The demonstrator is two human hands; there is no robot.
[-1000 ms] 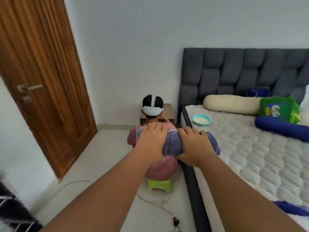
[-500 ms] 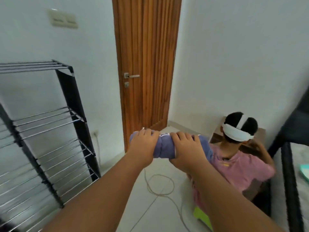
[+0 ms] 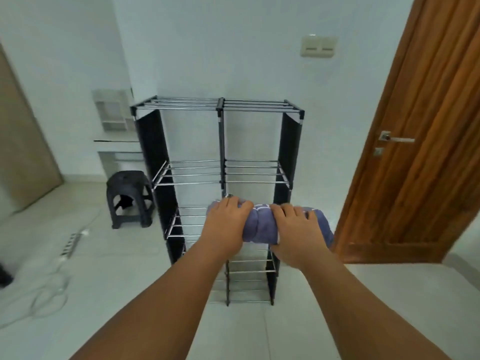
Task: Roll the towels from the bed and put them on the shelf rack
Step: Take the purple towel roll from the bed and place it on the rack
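A rolled purple towel (image 3: 261, 226) lies sideways between both hands, held in the air in front of me. My left hand (image 3: 225, 226) grips its left end from above, and my right hand (image 3: 298, 233) grips its right end. Straight ahead stands the black shelf rack (image 3: 220, 172) with several tiers of metal rods, against the white wall. The towel hangs in front of the rack's lower middle tiers, apart from them. All visible shelves are bare.
A black plastic stool (image 3: 129, 198) stands left of the rack. A wooden door (image 3: 426, 141) is on the right, close to the rack's side. White cables (image 3: 49, 294) and a power strip (image 3: 69, 244) lie on the tiled floor at the left.
My view has swung left, from the bed past the door to face the rack head-on. Both hands kept the same grip on the rolled towel throughout.
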